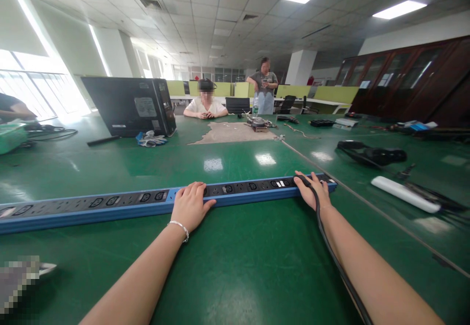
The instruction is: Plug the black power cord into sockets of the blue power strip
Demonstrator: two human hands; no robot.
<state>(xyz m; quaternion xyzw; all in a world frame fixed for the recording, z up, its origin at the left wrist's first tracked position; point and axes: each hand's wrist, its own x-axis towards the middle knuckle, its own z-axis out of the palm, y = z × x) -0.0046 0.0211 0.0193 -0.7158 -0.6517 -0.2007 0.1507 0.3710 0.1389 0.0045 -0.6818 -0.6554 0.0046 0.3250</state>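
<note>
A long blue power strip (253, 198) with a black socket face lies across the green table, running out of view at the left. My left hand (191, 205) grips it near the middle, fingers over the top and thumb along the near side. Close to the strip's right end, my right hand (312, 190) is closed around the head of a black power cord (323, 234), over the sockets. Whether the plug sits in a socket is hidden by the fingers. The cord trails down along my right forearm and leaves the view at the bottom.
A black computer case (128, 104) stands at the back left, with gloves (151, 139) beside it. To the right lie a white bar-shaped object (406, 194), dark cables and a black device (370, 153). Two people (205, 102) are across the table, one seated, one standing.
</note>
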